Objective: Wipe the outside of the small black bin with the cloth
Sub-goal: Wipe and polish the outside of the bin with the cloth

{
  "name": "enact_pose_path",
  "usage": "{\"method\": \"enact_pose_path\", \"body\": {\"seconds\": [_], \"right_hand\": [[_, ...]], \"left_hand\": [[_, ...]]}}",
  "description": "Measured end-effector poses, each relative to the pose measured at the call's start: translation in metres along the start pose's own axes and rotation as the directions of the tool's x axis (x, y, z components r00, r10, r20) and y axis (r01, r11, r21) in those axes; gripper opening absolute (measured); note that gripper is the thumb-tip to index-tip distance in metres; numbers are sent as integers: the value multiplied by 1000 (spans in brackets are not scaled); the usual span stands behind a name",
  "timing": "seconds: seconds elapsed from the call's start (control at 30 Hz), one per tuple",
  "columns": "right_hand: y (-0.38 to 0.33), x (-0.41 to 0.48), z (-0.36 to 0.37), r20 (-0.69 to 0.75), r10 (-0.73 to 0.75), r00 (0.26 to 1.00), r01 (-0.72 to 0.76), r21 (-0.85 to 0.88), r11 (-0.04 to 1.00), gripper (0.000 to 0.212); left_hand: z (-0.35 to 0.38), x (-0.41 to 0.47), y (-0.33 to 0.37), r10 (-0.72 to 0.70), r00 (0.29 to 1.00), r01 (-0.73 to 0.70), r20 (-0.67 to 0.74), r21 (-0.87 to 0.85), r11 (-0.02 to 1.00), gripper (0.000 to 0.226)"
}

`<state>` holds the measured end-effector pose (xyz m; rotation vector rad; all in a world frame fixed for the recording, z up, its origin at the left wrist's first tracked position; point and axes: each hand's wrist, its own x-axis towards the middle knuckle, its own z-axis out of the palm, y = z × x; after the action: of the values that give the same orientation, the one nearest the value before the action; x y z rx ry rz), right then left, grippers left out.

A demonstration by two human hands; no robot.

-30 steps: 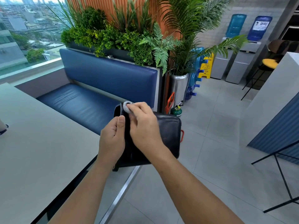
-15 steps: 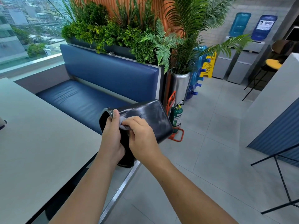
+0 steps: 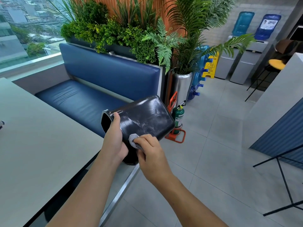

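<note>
Above the floor, left hand [image 3: 114, 141] grips the bin [image 3: 144, 118] near its rim; right hand [image 3: 148, 149] pinches the cloth [image 3: 133, 140]. Judged light, stiff, glossy, likely slippery.

A single wide-angle view looks from the person's head, forward and down. The small black bin [image 3: 147, 118] sits close, near the middle; the worktop [image 3: 41, 145] fills the left, the tiled floor [image 3: 221, 153] the right.
</note>
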<state>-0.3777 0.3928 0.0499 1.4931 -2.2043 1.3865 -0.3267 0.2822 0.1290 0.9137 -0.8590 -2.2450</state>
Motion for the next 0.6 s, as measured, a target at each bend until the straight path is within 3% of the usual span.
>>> {"method": "enact_pose_path", "body": {"seconds": [0.13, 0.43, 0.53, 0.6], "right_hand": [[20, 6, -15, -135, 26, 991, -33, -51, 998, 34], [80, 38, -59, -317, 202, 927, -237, -76, 969, 21], [63, 39, -66, -365, 171, 915, -221, -101, 970, 20], [40, 36, -62, -370, 83, 925, -134, -112, 985, 20]], "left_hand": [[-1, 3, 0, -29, 1000, 29, -9, 39, 999, 68], [-4, 1, 3, 86, 984, -74, -156, 81, 994, 52], [-9, 2, 2, 129, 970, -108, -205, 112, 988, 52], [-10, 1, 0, 149, 965, -128, -216, 109, 986, 49]]}}
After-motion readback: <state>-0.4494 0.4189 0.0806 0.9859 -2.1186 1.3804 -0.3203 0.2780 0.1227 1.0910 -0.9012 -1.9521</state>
